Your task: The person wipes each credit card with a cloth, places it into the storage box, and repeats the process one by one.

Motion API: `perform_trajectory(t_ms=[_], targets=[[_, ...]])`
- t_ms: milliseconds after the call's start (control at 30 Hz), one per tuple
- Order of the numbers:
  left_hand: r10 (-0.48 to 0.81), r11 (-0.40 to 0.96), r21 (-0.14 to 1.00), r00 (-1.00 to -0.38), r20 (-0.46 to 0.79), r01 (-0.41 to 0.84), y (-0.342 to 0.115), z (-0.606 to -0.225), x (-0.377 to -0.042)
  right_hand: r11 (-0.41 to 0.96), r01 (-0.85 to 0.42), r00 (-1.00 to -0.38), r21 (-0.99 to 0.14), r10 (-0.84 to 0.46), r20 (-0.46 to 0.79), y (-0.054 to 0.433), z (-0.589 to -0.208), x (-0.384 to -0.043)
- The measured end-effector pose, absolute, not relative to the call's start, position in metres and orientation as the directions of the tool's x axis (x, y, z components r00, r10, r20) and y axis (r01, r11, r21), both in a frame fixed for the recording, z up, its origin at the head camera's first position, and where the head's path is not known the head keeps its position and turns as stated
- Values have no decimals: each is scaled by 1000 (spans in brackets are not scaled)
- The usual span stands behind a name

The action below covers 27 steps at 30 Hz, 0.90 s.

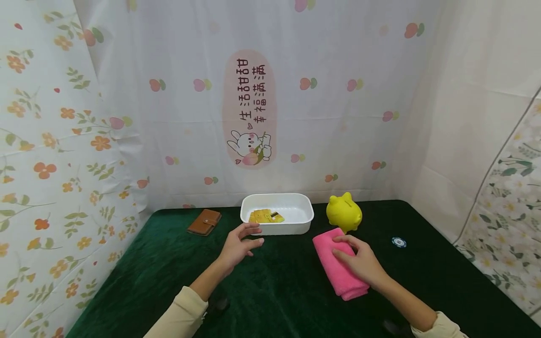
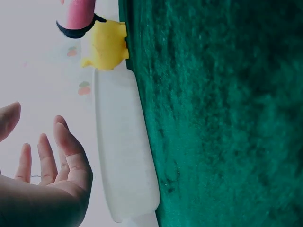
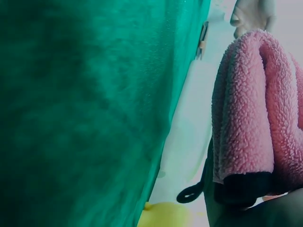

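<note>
A folded pink towel [image 1: 336, 263] is in my right hand [image 1: 359, 258], pinched between thumb and fingers. In the right wrist view the fluffy towel [image 3: 246, 109] hangs in thick folds above the cloth, with a dark edge and a small loop. My left hand [image 1: 240, 244] hovers in front of a white plastic basin [image 1: 287, 228], fingers loosely bent and holding nothing. Gold cards [image 1: 265, 216] lie inside that basin. Just beyond the towel stands a yellow piggy bank [image 1: 343, 213], partly overlapped by it in the left wrist view.
A brown leather wallet [image 1: 204, 222] lies left of the basin. To the right, a blue and white poker chip [image 1: 398, 242] rests on the dark green tablecloth [image 1: 270, 300]. Patterned curtains [image 1: 181, 131] hang behind and at both sides of the table.
</note>
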<state>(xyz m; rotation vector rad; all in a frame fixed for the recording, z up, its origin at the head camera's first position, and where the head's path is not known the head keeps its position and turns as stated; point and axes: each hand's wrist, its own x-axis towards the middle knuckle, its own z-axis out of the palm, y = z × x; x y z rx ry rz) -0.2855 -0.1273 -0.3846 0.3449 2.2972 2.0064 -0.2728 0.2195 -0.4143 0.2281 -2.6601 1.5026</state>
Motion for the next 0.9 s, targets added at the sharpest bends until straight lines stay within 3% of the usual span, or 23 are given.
perform_trajectory(t_ms=[367, 900], targets=[[222, 113, 977, -963, 153, 181, -119, -375, -275, 504, -77, -991, -860, -133, 10, 254, -417, -254], [234, 116, 974, -958, 164, 195, -120, -399, -301, 511, -16, -967, -859, -228, -118, 280, -425, -247]])
